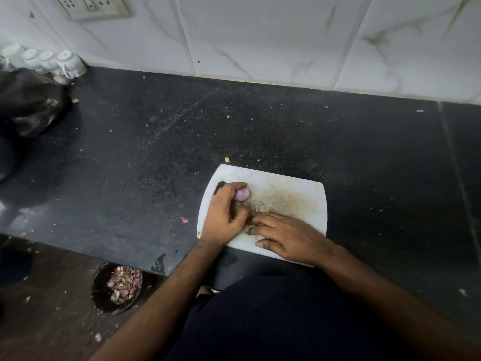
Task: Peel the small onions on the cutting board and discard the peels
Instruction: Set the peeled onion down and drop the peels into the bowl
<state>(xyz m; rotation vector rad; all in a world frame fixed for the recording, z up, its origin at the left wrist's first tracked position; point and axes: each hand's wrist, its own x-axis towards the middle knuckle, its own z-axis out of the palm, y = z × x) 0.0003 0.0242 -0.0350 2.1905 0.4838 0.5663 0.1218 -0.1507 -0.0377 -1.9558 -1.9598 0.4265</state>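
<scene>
A white, stained cutting board [291, 188] lies on the black counter near its front edge. My left hand [223, 214] rests on the board's left part and grips a small purple onion [241, 194] at its fingertips. A dark shape [219, 185] shows under that hand; I cannot tell what it is. My right hand [283, 235] lies flat on the board's near side. Its fingers stretch left and touch the left hand, and nothing shows in it. On the floor below the counter edge stands a black bowl [101, 290] with a heap of onion peels [125, 284].
Small peel scraps lie on the counter, one left of the board [184, 219] and one behind it [227, 159]. A black bag [28, 102] and upturned white cups [70, 63] stand at the back left. A tiled wall with a socket [91, 6] runs behind.
</scene>
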